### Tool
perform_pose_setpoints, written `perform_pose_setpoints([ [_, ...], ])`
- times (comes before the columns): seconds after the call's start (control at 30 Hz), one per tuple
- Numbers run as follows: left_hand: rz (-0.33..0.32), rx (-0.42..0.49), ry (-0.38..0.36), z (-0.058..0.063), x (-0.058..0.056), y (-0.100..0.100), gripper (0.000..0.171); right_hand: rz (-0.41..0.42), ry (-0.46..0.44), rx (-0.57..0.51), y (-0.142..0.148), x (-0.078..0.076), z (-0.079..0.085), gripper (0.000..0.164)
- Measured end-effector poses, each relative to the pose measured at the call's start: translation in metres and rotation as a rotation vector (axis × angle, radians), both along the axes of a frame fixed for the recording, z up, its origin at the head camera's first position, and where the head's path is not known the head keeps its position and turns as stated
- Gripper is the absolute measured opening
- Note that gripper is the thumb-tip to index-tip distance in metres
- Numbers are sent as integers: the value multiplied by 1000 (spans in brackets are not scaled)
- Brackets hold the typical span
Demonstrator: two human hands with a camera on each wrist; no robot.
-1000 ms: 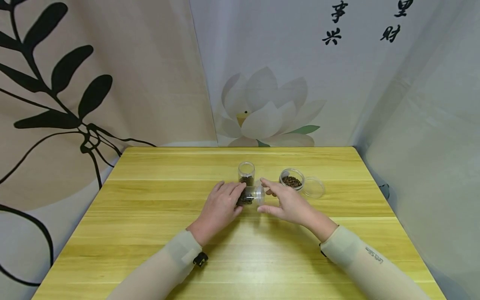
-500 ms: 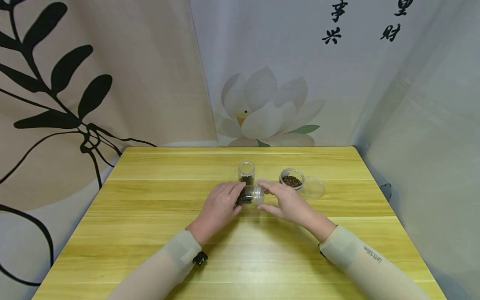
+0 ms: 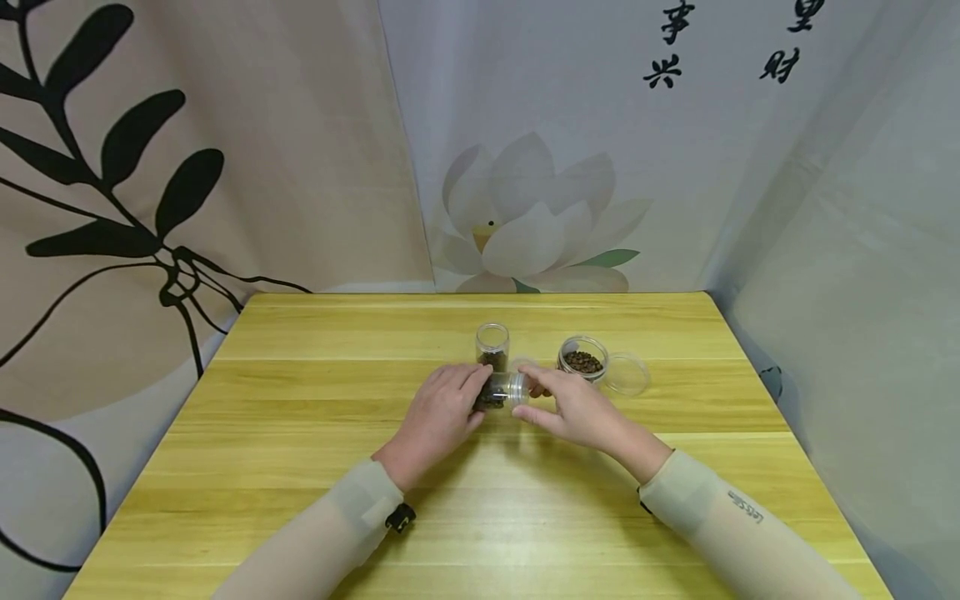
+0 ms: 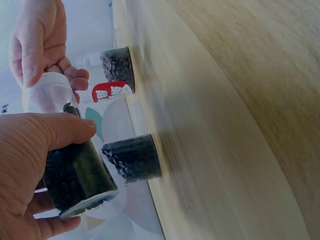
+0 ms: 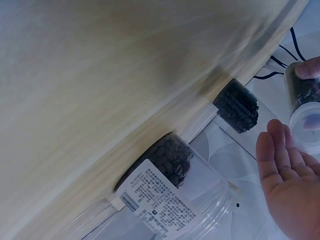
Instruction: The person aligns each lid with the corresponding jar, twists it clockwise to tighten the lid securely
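My left hand (image 3: 441, 410) grips a clear jar (image 3: 497, 390) of dark beans, tipped onto its side with its mouth pointing right. In the left wrist view the thumb lies across the jar's wall, and the dark contents (image 4: 70, 175) fill its base end. My right hand (image 3: 581, 408) is at the jar's mouth, thumb and fingertips spread close around the rim. Seen from the right wrist, its fingers (image 5: 280, 155) are nearly straight and hold nothing, beside the translucent mouth end (image 5: 306, 127).
Behind the tipped jar stands a second open jar (image 3: 492, 340) with dark beans. To the right, a clear tub (image 3: 584, 358) with brown coffee beans bears a printed label (image 5: 157, 197). A clear lid (image 3: 628, 375) lies beside it. A curtain hangs behind the wooden table (image 3: 300, 417).
My right hand's thumb and fingertips have shifted slightly in towards the jar's mouth. My left hand keeps the jar tipped in the same place.
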State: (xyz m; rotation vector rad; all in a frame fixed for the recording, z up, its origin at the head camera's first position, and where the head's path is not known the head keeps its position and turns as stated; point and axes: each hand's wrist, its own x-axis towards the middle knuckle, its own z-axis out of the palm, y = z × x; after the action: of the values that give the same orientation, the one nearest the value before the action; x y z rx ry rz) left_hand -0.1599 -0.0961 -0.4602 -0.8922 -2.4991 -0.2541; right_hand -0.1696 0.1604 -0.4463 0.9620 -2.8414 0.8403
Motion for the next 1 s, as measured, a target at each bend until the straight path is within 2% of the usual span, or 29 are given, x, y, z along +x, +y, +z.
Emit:
perform_pose_setpoints([
  [0.3,0,7,-15,0,0,0,70,5,-30,10,1,-2,0,73],
  [0.5,4,21,-50,-1,0,-2,72,14,-90,27,5,-2,2,96],
  [0.57,9,24,-60,-1,0,-3,73,25,-58,13,6,-1,3,100],
  [0.63,13,25,-63,-2,0,-4,73,50,29,-7,5,-1,3,98],
  [0.77,11,23,-56,-1,0,-4,73,113,232,-51,3,-1,2,83],
  [0.83,7,21,-57,-1,0,-3,72,133,297,-65,2,-2,1,76],
  [0.9,7,15,-65,0,0,-3,72,139,319,-71,1,-2,0,72],
  [1.0,14,5,-77,0,0,-2,72,140,300,-78,1,-2,-2,70],
])
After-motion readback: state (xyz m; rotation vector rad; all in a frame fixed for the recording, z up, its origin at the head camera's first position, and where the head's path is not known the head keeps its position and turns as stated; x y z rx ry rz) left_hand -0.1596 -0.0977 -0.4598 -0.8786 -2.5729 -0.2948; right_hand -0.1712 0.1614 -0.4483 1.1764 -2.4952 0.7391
